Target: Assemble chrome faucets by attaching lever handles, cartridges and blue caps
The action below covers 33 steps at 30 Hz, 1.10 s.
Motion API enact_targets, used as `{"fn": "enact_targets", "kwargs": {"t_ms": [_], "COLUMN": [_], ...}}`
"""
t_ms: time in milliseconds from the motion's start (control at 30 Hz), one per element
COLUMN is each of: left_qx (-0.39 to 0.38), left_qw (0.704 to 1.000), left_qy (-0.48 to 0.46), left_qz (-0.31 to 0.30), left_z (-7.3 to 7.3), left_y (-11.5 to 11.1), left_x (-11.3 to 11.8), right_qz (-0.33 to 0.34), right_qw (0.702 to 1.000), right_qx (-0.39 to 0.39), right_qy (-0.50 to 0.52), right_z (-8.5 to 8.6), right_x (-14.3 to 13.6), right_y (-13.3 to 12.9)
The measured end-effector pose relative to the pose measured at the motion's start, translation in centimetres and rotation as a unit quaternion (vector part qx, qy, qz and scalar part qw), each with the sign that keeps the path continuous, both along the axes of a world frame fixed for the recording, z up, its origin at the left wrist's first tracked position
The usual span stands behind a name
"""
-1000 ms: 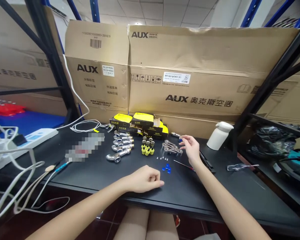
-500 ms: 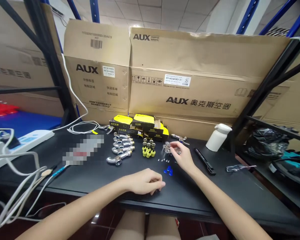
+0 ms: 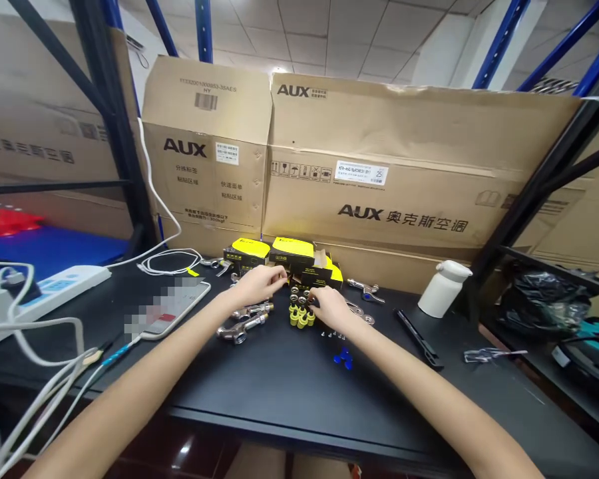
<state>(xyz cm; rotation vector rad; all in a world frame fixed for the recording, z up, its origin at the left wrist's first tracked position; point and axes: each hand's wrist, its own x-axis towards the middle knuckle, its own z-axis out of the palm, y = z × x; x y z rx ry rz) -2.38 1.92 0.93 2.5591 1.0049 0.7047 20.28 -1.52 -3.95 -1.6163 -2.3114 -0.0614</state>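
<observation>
On the flat black bench (image 3: 279, 392), black-and-yellow cardboard boxes (image 3: 292, 247) sit before tall brown cardboard panels (image 3: 409, 186). Nearer, small yellow round fittings (image 3: 301, 317) lie between curved silver metal pipes (image 3: 240, 330), left, and a white cylindrical bottle (image 3: 442, 291), well apart, right.

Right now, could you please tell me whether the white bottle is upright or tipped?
Upright: the white bottle stands on its base, lid uppermost.

The left hand (image 3: 262, 283) and right hand (image 3: 329, 307) are bare, as are the slim forearms (image 3: 144, 379), which narrow smoothly to the wrists. Below the near edge of the table (image 3: 279, 386), the legs (image 3: 259, 462) look bare, though dim.
</observation>
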Motion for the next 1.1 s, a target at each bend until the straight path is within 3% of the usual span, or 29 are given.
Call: {"fn": "enact_targets", "kwargs": {"t_ms": [100, 233, 500, 633, 800, 1100], "left_qx": [0.038, 0.051, -0.035, -0.062, -0.04, -0.039], "left_qw": [0.998, 0.995, 0.979, 0.966, 0.956, 0.961], "left_qy": [0.019, 0.068, 0.198, 0.245, 0.271, 0.27], "left_qz": [0.038, 0.054, 0.028, 0.053, 0.105, 0.05], "left_z": [-0.6, -0.6, 0.9, 1.0, 0.6, -1.1], "left_y": [0.7, 0.0, -1.3, -2.3, -3.0, -3.3], "left_x": [-1.4, -2.4, -3.9, -3.5, -2.7, -1.0], "right_qz": [0.001, 0.016, 0.086, 0.104, 0.103, 0.036], "right_qw": [1.0, 0.999, 0.979, 0.966, 0.957, 0.933], "right_qx": [-0.003, 0.023, 0.101, 0.121, 0.126, 0.107], "right_qy": [-0.003, 0.03, 0.155, 0.202, 0.238, 0.342], "right_z": [-0.1, 0.0, 0.1, -0.6, -1.1, -1.1], "right_x": [0.1, 0.7, 2.8, 3.2, 3.3, 4.0], "right_y": [0.2, 0.2, -3.2, -5.4, -6.1, -5.9]}}
